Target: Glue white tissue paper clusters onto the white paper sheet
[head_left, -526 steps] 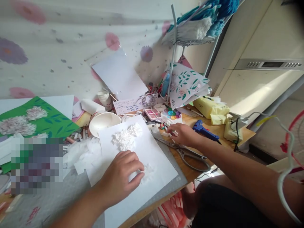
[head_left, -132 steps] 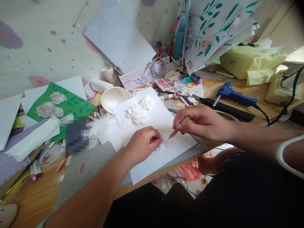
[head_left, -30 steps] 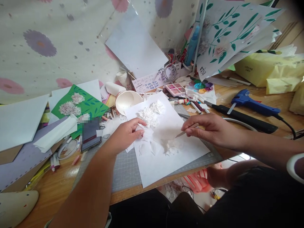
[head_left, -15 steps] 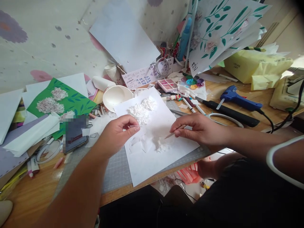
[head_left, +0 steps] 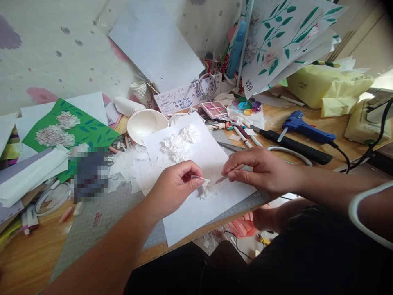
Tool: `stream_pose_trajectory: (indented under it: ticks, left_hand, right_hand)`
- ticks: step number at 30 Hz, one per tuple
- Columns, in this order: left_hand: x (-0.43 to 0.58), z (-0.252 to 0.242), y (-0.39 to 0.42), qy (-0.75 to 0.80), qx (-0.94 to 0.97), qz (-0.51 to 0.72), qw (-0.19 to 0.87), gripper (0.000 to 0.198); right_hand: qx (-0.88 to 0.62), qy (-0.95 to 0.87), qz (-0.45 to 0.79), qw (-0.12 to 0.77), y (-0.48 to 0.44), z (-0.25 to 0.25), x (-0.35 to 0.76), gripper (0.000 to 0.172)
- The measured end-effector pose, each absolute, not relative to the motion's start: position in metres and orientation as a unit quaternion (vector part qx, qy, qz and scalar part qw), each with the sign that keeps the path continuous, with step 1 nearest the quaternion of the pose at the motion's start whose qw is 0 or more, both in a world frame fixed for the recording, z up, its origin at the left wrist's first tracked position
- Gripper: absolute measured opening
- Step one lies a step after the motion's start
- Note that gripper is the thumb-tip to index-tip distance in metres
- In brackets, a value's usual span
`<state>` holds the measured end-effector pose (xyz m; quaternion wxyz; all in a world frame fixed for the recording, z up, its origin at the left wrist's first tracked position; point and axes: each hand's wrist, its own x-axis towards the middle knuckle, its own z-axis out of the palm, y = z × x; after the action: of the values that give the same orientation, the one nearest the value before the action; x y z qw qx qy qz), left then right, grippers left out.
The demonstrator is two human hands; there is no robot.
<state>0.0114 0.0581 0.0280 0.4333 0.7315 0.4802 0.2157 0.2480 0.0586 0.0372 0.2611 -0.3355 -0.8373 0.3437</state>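
My left hand (head_left: pixel 175 186) pinches a small scrap of white tissue paper (head_left: pixel 199 179) just above a crumpled white paper flower (head_left: pixel 206 191) on a white sheet (head_left: pixel 196 209). My right hand (head_left: pixel 260 169) grips a thin wooden stick (head_left: pixel 221 178), whose tip points at that same flower. A second, larger white paper flower (head_left: pixel 179 144) is stuck farther up the sheet. The sheet lies on a grey cutting mat (head_left: pixel 101 217).
A white paper bowl (head_left: pixel 144 125), loose tissue scraps (head_left: pixel 125 162), pens, a paint palette (head_left: pixel 214 110), a blue glue gun (head_left: pixel 302 128), scissors (head_left: pixel 285 150) and yellow tissue packs (head_left: pixel 328 84) crowd the wooden desk. A green flower card (head_left: pixel 66 129) lies left.
My left hand picked a tissue scrap from the pile at the left and brought it right, to the small flower. My right hand kept hold of the stick near the flower.
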Motion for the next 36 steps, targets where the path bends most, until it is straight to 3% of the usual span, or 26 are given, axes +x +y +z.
stream_pose_trajectory:
  ticks: [6, 15, 21, 25, 31, 36]
  left_hand:
    - [0.014, 0.03, 0.056, 0.449, 0.769, 0.174, 0.421, 0.008]
    - [0.012, 0.026, 0.056, 0.383, 0.877, 0.115, 0.268, 0.012]
    - [0.009, 0.025, 0.058, 0.367, 0.888, 0.113, 0.253, 0.013]
    - [0.008, 0.025, 0.061, 0.394, 0.869, 0.125, 0.271, 0.011]
    - [0.016, 0.024, 0.06, 0.428, 0.795, 0.198, 0.381, 0.008]
    - [0.027, 0.017, 0.058, 0.491, 0.722, 0.177, 0.454, 0.007]
  right_hand:
    - [-0.324, -0.836, 0.362, 0.256, 0.06, 0.036, 0.249, 0.018]
    - [-0.291, -0.853, 0.356, 0.246, 0.06, 0.036, 0.251, 0.015]
    - [-0.319, -0.836, 0.354, 0.271, 0.061, 0.034, 0.25, 0.019]
    - [-0.299, -0.847, 0.35, 0.265, 0.061, 0.031, 0.246, 0.016]
    - [-0.275, -0.863, 0.35, 0.238, 0.06, 0.032, 0.244, 0.017]
    - [-0.268, -0.866, 0.351, 0.236, 0.061, 0.034, 0.248, 0.018]
